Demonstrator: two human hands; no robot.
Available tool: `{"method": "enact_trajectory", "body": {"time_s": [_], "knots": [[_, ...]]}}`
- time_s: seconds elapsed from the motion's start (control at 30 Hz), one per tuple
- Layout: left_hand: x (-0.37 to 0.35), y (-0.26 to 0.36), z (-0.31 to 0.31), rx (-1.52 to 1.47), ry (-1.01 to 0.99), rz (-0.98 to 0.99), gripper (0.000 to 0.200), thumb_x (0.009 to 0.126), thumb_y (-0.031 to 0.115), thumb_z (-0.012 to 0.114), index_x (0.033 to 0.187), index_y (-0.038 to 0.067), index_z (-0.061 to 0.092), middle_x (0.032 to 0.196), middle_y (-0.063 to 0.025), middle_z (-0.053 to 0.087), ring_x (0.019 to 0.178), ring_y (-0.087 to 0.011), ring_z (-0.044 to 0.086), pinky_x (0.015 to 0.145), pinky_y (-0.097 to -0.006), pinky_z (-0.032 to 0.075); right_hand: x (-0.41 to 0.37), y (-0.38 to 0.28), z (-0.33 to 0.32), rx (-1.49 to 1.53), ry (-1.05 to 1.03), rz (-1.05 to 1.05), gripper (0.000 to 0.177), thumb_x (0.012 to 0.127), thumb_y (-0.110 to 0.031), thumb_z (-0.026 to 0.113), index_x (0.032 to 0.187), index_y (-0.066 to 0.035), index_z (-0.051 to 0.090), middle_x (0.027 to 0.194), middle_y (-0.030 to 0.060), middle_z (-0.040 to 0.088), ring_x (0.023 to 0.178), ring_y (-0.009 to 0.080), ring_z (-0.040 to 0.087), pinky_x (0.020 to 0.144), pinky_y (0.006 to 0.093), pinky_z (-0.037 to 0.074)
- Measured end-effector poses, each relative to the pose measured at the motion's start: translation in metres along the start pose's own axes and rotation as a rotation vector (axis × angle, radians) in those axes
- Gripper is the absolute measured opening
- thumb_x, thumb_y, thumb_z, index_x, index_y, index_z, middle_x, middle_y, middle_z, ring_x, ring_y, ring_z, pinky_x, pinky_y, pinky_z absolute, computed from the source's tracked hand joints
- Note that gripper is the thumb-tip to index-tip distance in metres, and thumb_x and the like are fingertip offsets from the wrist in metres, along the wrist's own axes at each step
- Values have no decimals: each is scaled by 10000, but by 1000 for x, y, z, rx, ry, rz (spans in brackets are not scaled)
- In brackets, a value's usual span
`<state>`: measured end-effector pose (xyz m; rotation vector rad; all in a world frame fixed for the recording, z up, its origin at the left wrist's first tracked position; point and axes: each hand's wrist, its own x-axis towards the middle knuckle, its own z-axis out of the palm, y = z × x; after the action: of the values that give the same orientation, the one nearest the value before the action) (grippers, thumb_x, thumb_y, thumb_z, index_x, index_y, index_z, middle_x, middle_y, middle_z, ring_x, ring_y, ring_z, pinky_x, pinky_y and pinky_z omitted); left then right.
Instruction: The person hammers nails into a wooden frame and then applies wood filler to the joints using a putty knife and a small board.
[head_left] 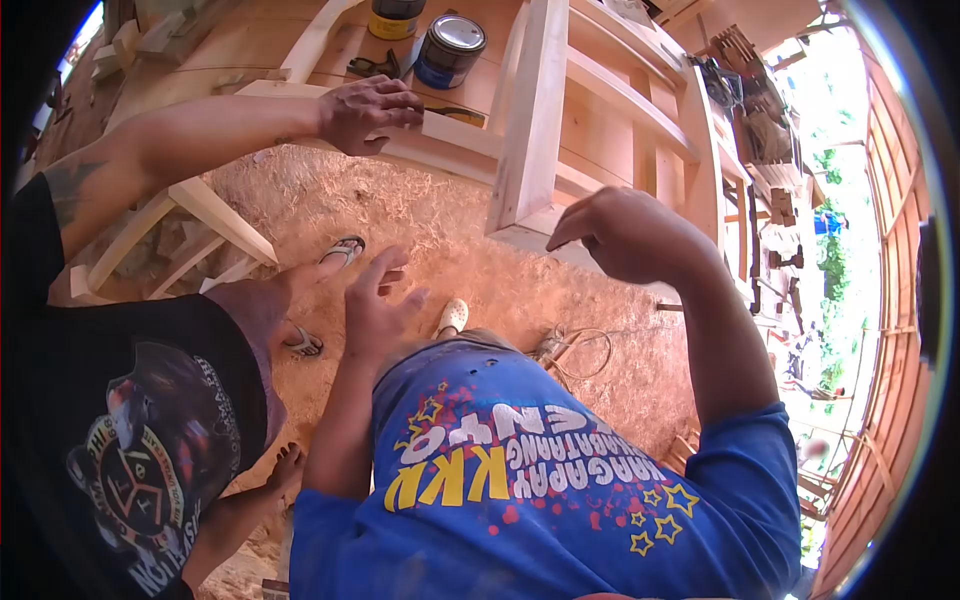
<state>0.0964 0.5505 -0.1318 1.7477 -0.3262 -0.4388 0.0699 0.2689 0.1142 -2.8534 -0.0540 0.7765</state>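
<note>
My left hand (382,305) is raised over the floor in front of my blue shirt, its fingers apart and holding nothing. Further right, my right hand (635,235) hangs beside the lower corner of a pale wooden frame (535,130), fingers loosely bent and the index stretched toward the wood. Whether its fingertip touches the frame is unclear; nothing shows in its grasp. A co-worker in a black shirt has one hand (370,115) resting on a wooden rail (455,130), near an open can (452,50) and a yellow-labelled can (395,18).
The co-worker's other hand (287,465) is low at the left. A wooden stool-like piece (220,220) stands behind the co-worker. Shavings cover the floor, where a coiled cord (590,352) lies. More timber parts (735,45) are piled at the upper right.
</note>
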Motion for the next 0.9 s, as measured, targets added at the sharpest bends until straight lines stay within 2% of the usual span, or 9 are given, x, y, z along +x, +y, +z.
{"method": "enact_trajectory", "body": {"time_s": [0.07, 0.17, 0.2, 0.33, 0.43, 0.5, 0.67, 0.77, 0.9], "knots": [[6, 5, 4, -11, -29, 13, 637, 798, 152, 858, 1384, 89, 617, 1231, -68, 725, 1058, -196, 697, 876, -338, 537, -10, -12, 0, 39, 205, -38, 317, 847, 95, 559, 1036, -42, 774, 1125, 147, 748, 1014, 378, 702, 923, 449, 555], [14, 5, 3, -23, -89, -1, 623, 799, 152, 855, 1373, 89, 622, 1214, -63, 725, 1058, -198, 697, 889, -351, 531, -10, -24, 8, 45, 442, 18, 287, 865, 82, 575, 1033, -42, 772, 1097, 135, 753, 1000, 366, 712, 898, 443, 568], [16, 7, 1, -22, -104, -1, 622, 800, 152, 855, 1373, 90, 623, 1212, -62, 725, 1058, -198, 696, 893, -353, 530, -9, -28, 12, 75, 380, 114, 416, 827, 73, 528, 1114, -101, 775, 1198, 73, 732, 1071, 347, 682, 942, 465, 537], [24, 5, -7, -13, -150, 4, 626, 807, 158, 856, 1384, 98, 621, 1218, -67, 728, 1064, -199, 692, 900, -352, 528, -25, -34, 19, 109, 133, 97, 368, 861, 73, 536, 1092, -77, 780, 1141, 101, 747, 1049, 365, 688, 924, 450, 547], [26, 0, -12, -8, -177, -15, 633, 816, 168, 856, 1398, 101, 618, 1230, -75, 728, 1070, -197, 689, 902, -345, 528, -27, -19, 14, 297, 332, 176, 349, 881, 70, 550, 1111, -67, 773, 1127, 135, 747, 1055, 353, 691, 952, 433, 539], [28, -1, -12, -5, -198, -11, 636, 820, 174, 856, 1404, 101, 617, 1233, -80, 729, 1073, -196, 688, 902, -340, 528, -17, 5, 6, 227, 360, 201, 340, 886, 62, 571, 1133, -65, 768, 1131, 167, 745, 1048, 359, 694, 945, 429, 542], [26, -2, -10, -7, -240, 11, 649, 815, 173, 865, 1408, 90, 615, 1227, -85, 732, 1079, -190, 685, 904, -333, 527, 29, 10, -6, 56, 293, 162, 291, 909, 56, 581, 1093, -54, 777, 1104, 171, 752, 1037, 371, 700, 928, 433, 544], [20, 0, -15, -5, -224, -17, 660, 817, 168, 865, 1419, 86, 607, 1240, -86, 727, 1091, -191, 680, 906, -331, 525, 32, 7, 4, 43, 172, 182, 335, 892, 54, 550, 1087, -76, 790, 1117, 178, 751, 1054, 392, 682, 958, 450, 531], [9, -11, -20, -66, -173, -70, 691, 835, 201, 851, 1465, 137, 576, 1277, -77, 712, 1135, -185, 660, 953, -330, 504, 8, -10, 8, -15, 58, 149, 364, 840, 58, 580, 1092, -82, 804, 1148, 178, 749, 1119, 346, 687, 1015, 413, 531]]}}
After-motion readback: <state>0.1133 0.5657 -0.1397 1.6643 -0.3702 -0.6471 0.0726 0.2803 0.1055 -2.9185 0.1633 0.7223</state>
